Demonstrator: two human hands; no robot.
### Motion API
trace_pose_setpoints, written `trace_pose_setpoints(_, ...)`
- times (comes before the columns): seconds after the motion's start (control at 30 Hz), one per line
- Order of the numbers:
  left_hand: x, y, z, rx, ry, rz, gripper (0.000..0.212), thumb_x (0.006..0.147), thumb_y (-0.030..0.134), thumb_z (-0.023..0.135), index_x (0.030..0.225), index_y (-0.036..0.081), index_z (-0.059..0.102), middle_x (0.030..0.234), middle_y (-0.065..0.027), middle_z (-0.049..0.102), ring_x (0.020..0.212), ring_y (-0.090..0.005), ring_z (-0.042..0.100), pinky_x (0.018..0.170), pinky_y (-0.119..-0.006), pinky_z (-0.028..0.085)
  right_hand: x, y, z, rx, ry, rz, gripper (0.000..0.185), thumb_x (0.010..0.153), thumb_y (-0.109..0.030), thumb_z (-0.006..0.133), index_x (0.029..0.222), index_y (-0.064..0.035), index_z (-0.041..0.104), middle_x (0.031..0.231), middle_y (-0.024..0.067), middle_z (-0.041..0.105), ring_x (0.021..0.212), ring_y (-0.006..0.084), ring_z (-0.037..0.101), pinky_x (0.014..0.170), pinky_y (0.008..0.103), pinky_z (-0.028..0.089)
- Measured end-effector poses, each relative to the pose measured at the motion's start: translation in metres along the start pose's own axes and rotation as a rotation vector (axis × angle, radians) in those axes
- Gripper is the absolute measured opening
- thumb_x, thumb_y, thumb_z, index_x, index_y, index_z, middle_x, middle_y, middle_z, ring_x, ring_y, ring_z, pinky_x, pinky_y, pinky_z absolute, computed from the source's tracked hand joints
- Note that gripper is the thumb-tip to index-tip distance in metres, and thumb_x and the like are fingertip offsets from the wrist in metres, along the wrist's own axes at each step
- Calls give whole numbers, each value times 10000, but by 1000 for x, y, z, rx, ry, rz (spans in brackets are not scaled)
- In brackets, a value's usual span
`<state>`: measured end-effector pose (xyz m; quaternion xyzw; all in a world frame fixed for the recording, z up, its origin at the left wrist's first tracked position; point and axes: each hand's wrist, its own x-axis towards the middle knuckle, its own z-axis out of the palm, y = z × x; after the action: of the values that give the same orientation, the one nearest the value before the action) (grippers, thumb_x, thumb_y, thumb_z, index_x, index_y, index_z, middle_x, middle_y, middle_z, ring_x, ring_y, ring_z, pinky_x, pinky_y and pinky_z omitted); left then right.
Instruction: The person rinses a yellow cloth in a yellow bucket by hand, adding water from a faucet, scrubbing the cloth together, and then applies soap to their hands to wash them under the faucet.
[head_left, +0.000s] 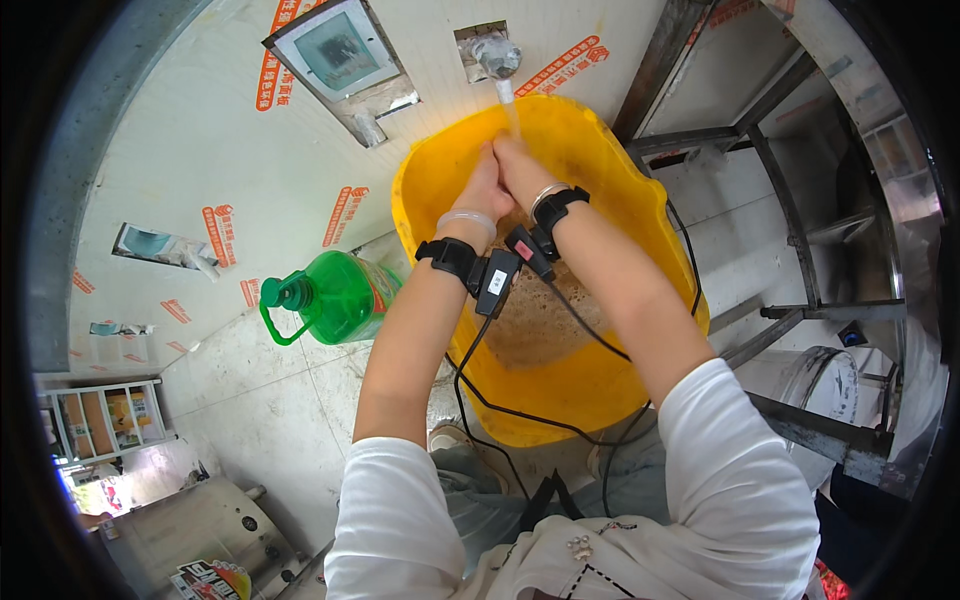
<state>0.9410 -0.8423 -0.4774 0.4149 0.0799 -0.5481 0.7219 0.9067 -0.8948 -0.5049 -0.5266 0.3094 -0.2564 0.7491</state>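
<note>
My left hand (484, 184) and my right hand (517, 161) are pressed together under a tap (498, 58) on the wall. A thin stream of water (512, 118) runs from its spout onto them. Their fingers are mostly hidden, and I see no object between them. Below is a large yellow plastic tub (637, 202) holding brownish, foamy water (536, 326). Each wrist wears a black strap with a small cabled sensor box (498, 282). A pale bangle (469, 217) circles the left wrist, and a silver bangle (546, 193) circles the right.
A green plastic jug (341, 300) with a handled cap stands left of the tub. Black cables (525, 415) hang across the tub's near side. To the right rises a dark metal frame (784, 202), with a white bucket (821, 386) behind it. A metal tank (199, 532) lies lower left.
</note>
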Motion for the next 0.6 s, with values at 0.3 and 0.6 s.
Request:
trace_pose_setpoints(0.3,6,-6,-6,49,-164,115,585,824,589,317,1123,101,437,1091,-143,495,1035,-326,429,928,-519,285,-37,-29,10,-298,-55,192,401,853,-331,382,1034,-13,547,939,168,587,883,254,544,692,356,427)
trace_pose_setpoints(0.6,22,-28,25,141,-220,10,624,808,607,300,1203,133,393,1203,-138,440,1098,-317,418,942,-463,308,1,-1,-46,-133,-47,-34,333,853,-310,436,1020,-35,519,761,104,545,644,171,517,649,302,428)
